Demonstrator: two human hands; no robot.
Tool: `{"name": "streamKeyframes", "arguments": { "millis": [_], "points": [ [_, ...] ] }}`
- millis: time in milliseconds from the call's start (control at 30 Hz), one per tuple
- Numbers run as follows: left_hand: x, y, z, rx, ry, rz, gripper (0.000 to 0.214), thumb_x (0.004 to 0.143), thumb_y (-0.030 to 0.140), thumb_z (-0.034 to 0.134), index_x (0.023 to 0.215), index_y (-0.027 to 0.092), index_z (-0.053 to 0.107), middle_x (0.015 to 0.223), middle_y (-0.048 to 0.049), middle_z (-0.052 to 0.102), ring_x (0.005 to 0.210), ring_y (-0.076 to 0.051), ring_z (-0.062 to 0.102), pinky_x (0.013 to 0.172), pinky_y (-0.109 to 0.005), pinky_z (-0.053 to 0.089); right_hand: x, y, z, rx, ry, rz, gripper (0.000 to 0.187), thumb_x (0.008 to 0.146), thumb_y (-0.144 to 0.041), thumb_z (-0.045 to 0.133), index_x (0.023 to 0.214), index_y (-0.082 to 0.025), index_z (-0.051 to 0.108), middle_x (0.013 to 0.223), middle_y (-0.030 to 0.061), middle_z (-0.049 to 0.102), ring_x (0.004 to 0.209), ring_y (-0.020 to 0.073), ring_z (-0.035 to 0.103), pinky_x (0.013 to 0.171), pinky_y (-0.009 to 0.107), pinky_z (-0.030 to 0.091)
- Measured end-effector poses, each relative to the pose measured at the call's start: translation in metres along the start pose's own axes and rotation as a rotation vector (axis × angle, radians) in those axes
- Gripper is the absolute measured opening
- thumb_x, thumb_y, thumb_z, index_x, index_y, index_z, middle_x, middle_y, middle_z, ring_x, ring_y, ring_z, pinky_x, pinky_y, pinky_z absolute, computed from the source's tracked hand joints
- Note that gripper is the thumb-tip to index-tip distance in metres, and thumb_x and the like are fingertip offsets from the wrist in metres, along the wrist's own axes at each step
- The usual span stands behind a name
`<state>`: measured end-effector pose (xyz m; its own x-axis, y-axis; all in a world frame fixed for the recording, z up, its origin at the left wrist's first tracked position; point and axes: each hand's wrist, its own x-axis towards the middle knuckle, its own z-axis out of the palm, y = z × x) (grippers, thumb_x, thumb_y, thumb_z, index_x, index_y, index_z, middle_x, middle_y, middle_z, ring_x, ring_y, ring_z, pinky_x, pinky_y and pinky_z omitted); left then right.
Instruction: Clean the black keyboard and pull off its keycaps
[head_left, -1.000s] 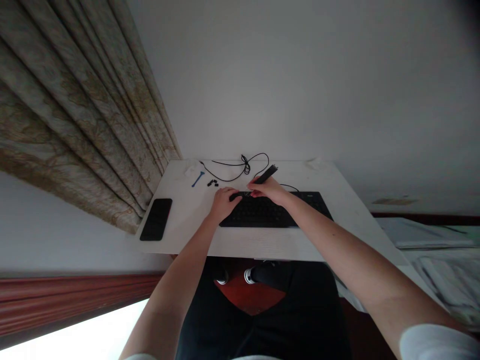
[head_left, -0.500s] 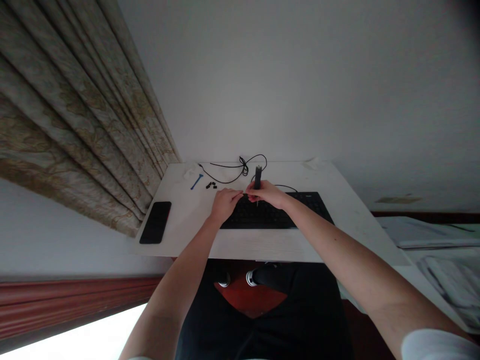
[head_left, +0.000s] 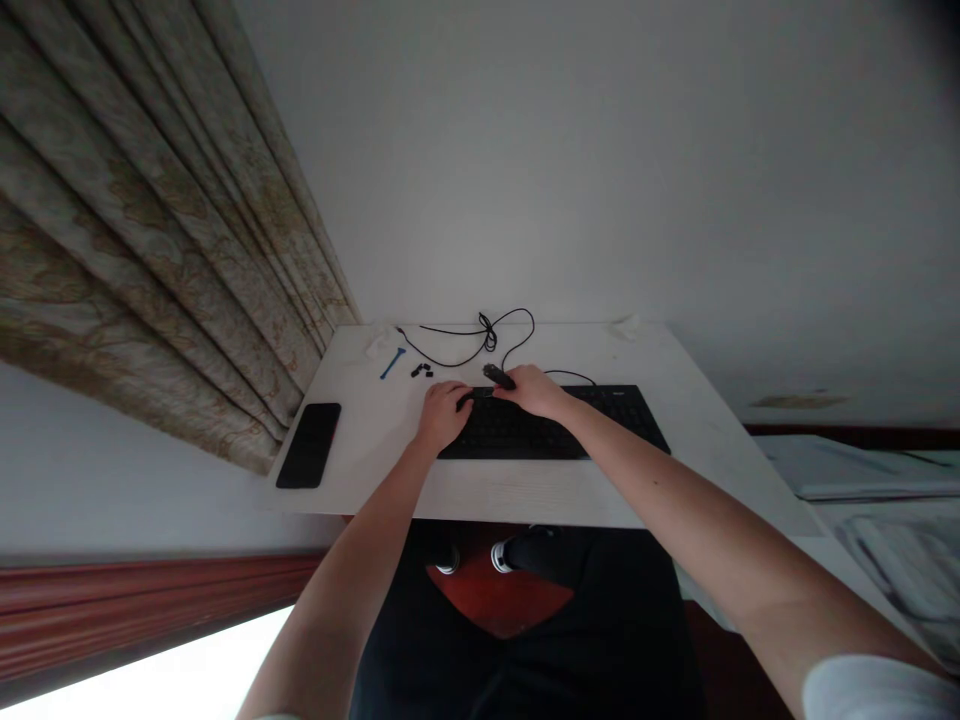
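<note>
A black keyboard (head_left: 525, 438) lies on the white desk in front of me. My right hand (head_left: 534, 390) is closed around a dark-handled tool (head_left: 498, 376) above the keyboard's upper edge. The tool is tilted, its handle end pointing to the left and back, and a thin light tip reaches left from below my fingers. My left hand (head_left: 444, 412) rests at the keyboard's upper left corner. Its thumb and fingers close around a small dark piece that I cannot make out. Several small black pieces (head_left: 422, 370), perhaps keycaps, lie just behind my left hand.
A blue stick-like tool (head_left: 392, 363) lies at the back left of the white desk (head_left: 555, 487). Near the left edge is a black phone (head_left: 309, 446). A coiled black cable (head_left: 487, 333) runs along the back, by the wall. A curtain (head_left: 172, 220) hangs on the left.
The tool in my right hand has gone from upright to tilted left, nearly flat. My left hand has moved slightly left, and a dark piece now shows at its fingers.
</note>
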<state>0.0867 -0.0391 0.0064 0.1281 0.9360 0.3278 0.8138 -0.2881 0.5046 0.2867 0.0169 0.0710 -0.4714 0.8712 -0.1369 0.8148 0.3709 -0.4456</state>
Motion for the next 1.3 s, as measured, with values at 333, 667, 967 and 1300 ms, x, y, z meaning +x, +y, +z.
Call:
{"name": "streamKeyframes", "arguments": {
  "millis": [333, 667, 967, 1300],
  "points": [
    [0.0, -0.008, 0.005, -0.079, 0.0, -0.039, 0.023, 0.087, 0.015, 0.063, 0.101, 0.025, 0.079, 0.115, -0.0047, 0.074, 0.113, -0.022, 0.064, 0.11, -0.044, 0.043, 0.015, -0.009, -0.003, -0.33, -0.119, -0.084, 0.03, 0.094, -0.04, 0.06, 0.093, -0.015, 0.077, 0.095, 0.0159, 0.076, 0.093, 0.0282, 0.071, 0.072, 0.028, 0.047],
    [0.0, -0.006, 0.002, -0.086, -0.025, -0.036, 0.026, 0.086, 0.014, 0.062, 0.101, 0.026, 0.08, 0.117, -0.0043, 0.073, 0.113, -0.023, 0.063, 0.11, -0.047, 0.043, 0.024, -0.001, 0.005, -0.089, -0.048, -0.02, 0.023, 0.082, -0.035, 0.077, 0.071, -0.016, 0.071, 0.075, 0.0147, 0.072, 0.078, 0.0259, 0.07, 0.062, 0.028, 0.047],
    [0.0, -0.007, 0.003, -0.072, -0.036, -0.024, 0.025, 0.087, 0.014, 0.062, 0.103, 0.025, 0.079, 0.116, -0.0053, 0.073, 0.113, -0.023, 0.062, 0.108, -0.045, 0.043, 0.026, -0.008, 0.007, 0.338, -0.162, 0.209, 0.022, 0.077, -0.016, 0.074, 0.058, -0.017, 0.062, 0.05, 0.0039, 0.061, 0.044, 0.0141, 0.055, 0.046, 0.025, 0.043],
    [0.0, -0.006, 0.002, -0.089, -0.012, -0.025, 0.022, 0.088, 0.017, 0.063, 0.101, 0.023, 0.078, 0.113, -0.0053, 0.074, 0.11, -0.022, 0.064, 0.108, -0.045, 0.043, 0.016, -0.012, -0.006, 0.087, 0.147, 0.147, 0.046, 0.092, -0.061, 0.057, 0.092, -0.018, 0.071, 0.101, 0.0187, 0.07, 0.104, 0.0338, 0.066, 0.081, 0.035, 0.051]
  ]
}}
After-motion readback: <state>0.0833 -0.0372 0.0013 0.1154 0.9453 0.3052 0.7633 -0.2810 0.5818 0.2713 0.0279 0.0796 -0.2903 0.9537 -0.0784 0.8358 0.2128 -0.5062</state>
